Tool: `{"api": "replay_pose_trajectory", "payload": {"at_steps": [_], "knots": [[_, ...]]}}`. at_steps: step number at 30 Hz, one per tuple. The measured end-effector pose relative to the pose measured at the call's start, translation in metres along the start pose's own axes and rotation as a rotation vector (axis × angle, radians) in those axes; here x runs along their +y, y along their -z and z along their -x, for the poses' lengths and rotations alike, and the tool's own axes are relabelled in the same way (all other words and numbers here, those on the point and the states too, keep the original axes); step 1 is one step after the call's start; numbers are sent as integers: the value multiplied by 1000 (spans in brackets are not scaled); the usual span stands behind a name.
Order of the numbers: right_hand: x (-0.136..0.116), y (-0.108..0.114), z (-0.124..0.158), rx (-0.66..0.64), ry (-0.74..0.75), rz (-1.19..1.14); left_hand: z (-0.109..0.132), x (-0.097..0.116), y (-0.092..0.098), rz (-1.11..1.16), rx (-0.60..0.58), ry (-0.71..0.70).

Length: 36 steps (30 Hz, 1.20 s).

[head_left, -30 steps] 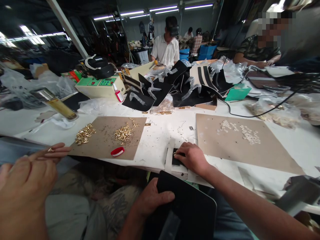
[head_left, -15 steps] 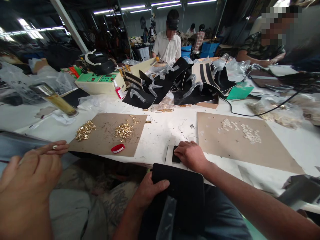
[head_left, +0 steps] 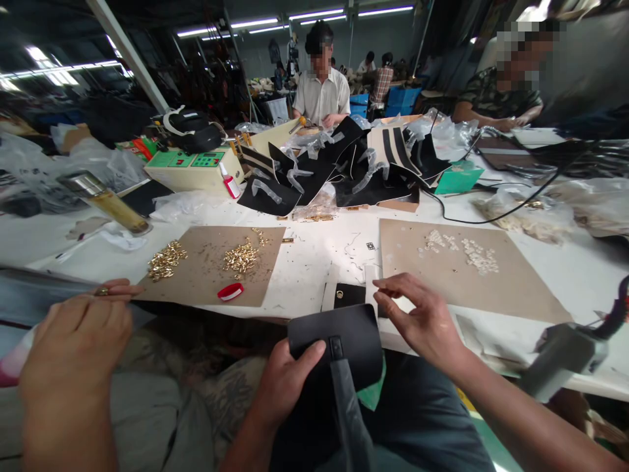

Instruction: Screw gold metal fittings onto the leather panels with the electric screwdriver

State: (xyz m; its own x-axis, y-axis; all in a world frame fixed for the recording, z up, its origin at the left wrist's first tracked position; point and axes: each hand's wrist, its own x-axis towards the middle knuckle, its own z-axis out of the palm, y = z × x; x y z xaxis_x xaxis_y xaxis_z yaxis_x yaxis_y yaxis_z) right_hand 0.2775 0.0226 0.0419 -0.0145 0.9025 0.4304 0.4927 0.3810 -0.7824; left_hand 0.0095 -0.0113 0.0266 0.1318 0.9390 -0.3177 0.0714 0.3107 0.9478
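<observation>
My left hand (head_left: 282, 387) grips the left edge of a black leather panel (head_left: 314, 328) over my lap, thumb on top. A strap in clear plastic wrap (head_left: 350, 410) runs down from a small dark rectangular tab (head_left: 336, 347) on it. My right hand (head_left: 420, 318) hovers over the table's edge, right of the panel, thumb and forefinger apart, with nothing visible between them. Just beyond the panel, a black pad (head_left: 351, 295) lies on the table with a small gold fitting (head_left: 339, 295) on it.
At left, a co-worker's hands (head_left: 73, 334) hold a small metal piece. Gold fittings (head_left: 242, 255) and a red band (head_left: 230, 292) lie on brown board; white washers (head_left: 479, 257) on another. Black panels (head_left: 319, 172) pile up behind. A grey device (head_left: 565, 357) stands at right.
My right hand has lifted off the black pad and moved right, its fingers opening. The gold fitting on the pad now shows. The panel has tilted, showing its tab.
</observation>
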Motion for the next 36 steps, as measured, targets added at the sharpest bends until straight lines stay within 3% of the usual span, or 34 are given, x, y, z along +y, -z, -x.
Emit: {"api": "replay_pose_trajectory", "payload": {"at_steps": [5, 8, 11, 14, 16, 17, 19, 21, 23, 25, 27, 32, 36], "knots": [[-49, 0, 26, -257, 73, 44, 5, 24, -26, 36, 178, -63], [-65, -8, 32, -348, 34, 80, 16, 39, -40, 21, 197, -149], [-74, -12, 35, -323, -33, -27, 32, 48, -48, 11, 125, -211], [-73, -10, 33, -366, -210, -360, 44, 49, -50, -17, -71, -336], [-65, -7, 30, -391, -427, -652, 43, 46, -48, -14, -102, -407], [-60, -6, 28, -371, -547, -786, 39, 43, -46, -20, -35, -438], [-48, -4, 26, -309, -758, -985, 24, 35, -42, -77, 214, -484], [-37, -5, 28, -263, -878, -1093, 3, 24, -37, -128, 386, -456], [-27, -8, 36, -278, -926, -1133, -17, 10, -34, -70, 301, -356], [-16, -12, 47, -327, -947, -1125, -30, -5, -33, -8, 120, -249], [-4, -14, 59, -384, -932, -1072, -35, -19, -34, -43, 43, -190], [8, -20, 64, -390, -785, -630, -31, -35, -42, -180, 113, -137], [4, -35, 32, -240, -617, -232, -46, -15, -40, -221, 178, -132]]}}
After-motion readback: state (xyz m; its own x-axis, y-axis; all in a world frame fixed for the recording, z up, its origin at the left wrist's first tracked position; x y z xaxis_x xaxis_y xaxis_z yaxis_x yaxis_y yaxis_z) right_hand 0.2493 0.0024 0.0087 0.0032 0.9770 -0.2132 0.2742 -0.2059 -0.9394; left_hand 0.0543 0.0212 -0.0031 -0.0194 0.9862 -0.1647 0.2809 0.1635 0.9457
